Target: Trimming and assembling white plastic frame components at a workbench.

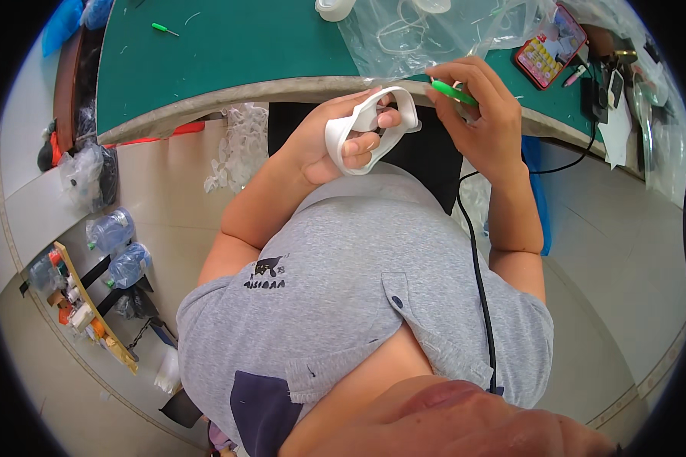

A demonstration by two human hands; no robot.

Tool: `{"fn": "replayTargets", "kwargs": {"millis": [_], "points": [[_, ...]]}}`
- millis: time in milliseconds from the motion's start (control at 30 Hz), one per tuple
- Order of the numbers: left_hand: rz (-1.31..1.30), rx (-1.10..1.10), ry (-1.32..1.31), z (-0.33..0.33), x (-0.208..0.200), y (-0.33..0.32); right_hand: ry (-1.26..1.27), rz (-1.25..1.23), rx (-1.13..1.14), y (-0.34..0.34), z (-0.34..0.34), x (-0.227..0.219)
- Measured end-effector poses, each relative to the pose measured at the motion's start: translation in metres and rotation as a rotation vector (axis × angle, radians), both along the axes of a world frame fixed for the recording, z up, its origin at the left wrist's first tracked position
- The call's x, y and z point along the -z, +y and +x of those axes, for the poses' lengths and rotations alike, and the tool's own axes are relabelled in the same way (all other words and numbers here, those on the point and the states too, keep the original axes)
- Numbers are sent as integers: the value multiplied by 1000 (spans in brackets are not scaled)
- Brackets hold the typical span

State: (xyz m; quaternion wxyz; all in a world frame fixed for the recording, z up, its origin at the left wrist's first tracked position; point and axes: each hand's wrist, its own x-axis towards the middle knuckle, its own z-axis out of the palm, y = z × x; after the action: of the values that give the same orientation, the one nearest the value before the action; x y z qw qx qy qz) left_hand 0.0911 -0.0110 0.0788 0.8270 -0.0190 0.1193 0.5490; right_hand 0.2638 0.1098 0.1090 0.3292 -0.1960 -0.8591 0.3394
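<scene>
My left hand (pixel 316 145) holds a white rounded plastic frame (pixel 338 145) just off the table's front edge, with its fingers passing through the opening. Pinched in my right hand (pixel 489 114) is a small green-handled tool (pixel 454 93). Its thin end points up and left, and its kind is hard to make out. A gap separates the tool from the white frame. On the table's far left lies a similar green tool (pixel 165 30) with a thin metal shaft.
A clear plastic bag (pixel 404 49) with white parts spreads over the green table (pixel 229 53). A phone (pixel 550 47) lies at the far right. A black cable (pixel 476 259) runs down across my front. Water bottles (pixel 129 263) and a small shelf (pixel 91 305) stand at left.
</scene>
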Motion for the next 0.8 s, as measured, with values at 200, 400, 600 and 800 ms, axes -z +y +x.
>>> {"fn": "replayTargets", "kwargs": {"millis": [200, 400, 600, 800], "points": [[-114, 126, -255, -1, -4, -3, -2, 185, -176, -3, -3, 8], [-214, 153, -271, -1, -7, -4, -45, 431, -277, -2, -5, 11], [-325, 193, -174, 2, -12, -3, -190, 466, -354, -5, -4, 5], [-51, 215, -360, 0, 16, -6, -243, 317, -290, -10, -1, 7]]}}
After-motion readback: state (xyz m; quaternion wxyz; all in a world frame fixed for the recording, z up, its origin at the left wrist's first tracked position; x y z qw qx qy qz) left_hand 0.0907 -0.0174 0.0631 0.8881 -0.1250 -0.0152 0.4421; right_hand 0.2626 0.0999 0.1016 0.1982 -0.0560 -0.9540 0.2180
